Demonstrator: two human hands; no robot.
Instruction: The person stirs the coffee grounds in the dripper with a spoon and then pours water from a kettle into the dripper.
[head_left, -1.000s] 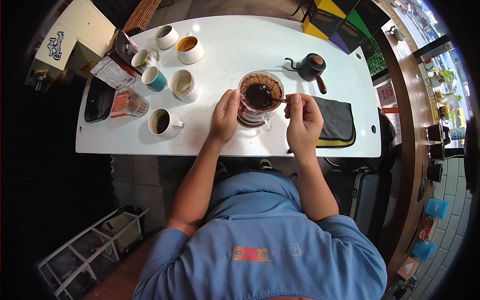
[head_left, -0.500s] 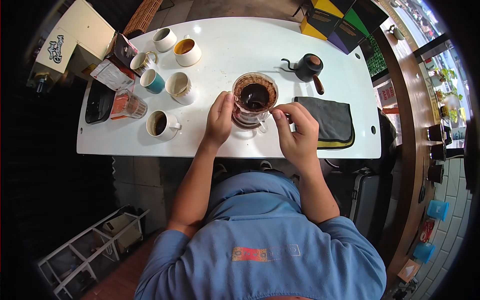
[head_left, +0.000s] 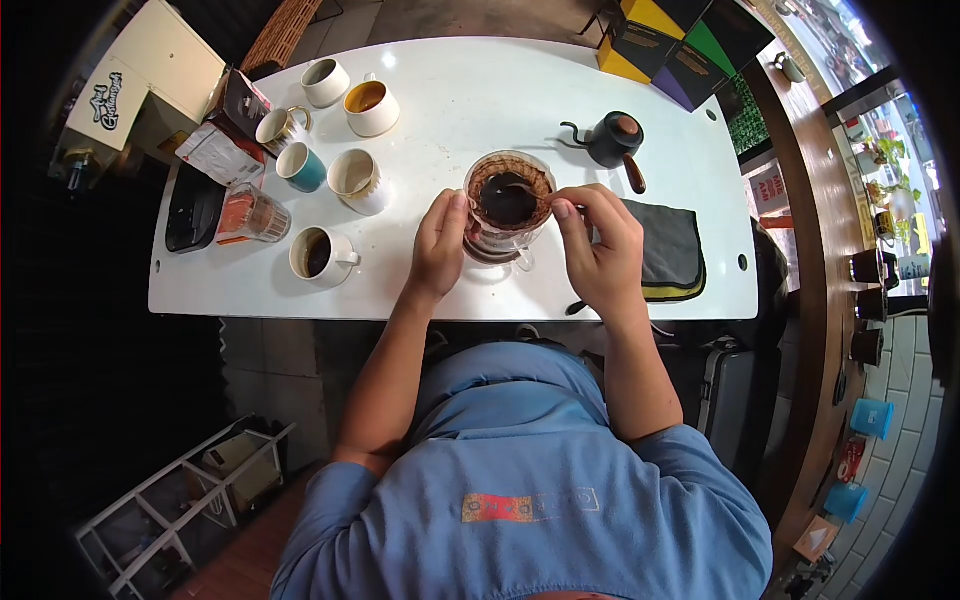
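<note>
A glass dripper [head_left: 548,178] with dark wet coffee inside sits on a clear glass server [head_left: 493,250] near the middle of the white table's front part. My left hand [head_left: 440,240] is closed round the left side of the dripper. My right hand [head_left: 600,240] pinches a spoon [head_left: 533,190] at the dripper's right rim, with the spoon's bowl end over the coffee. Just right of my right hand lies a folded grey and yellow cloth [head_left: 668,245]. The dark tip of a handle [head_left: 576,308] shows below my right hand at the table's edge.
On the white table [head_left: 480,80], a black kettle [head_left: 614,140] stands at the back right. Several cups are at the left, with a white mug of dark liquid [head_left: 323,255] nearest. A ribbed glass [head_left: 262,217], a bag [head_left: 215,153] and a black tray [head_left: 194,208] stand further left.
My right hand has risen slightly and turned, and the spoon now shows over the coffee. A dark handle tip has come into view below it. My left hand stays at the dripper.
</note>
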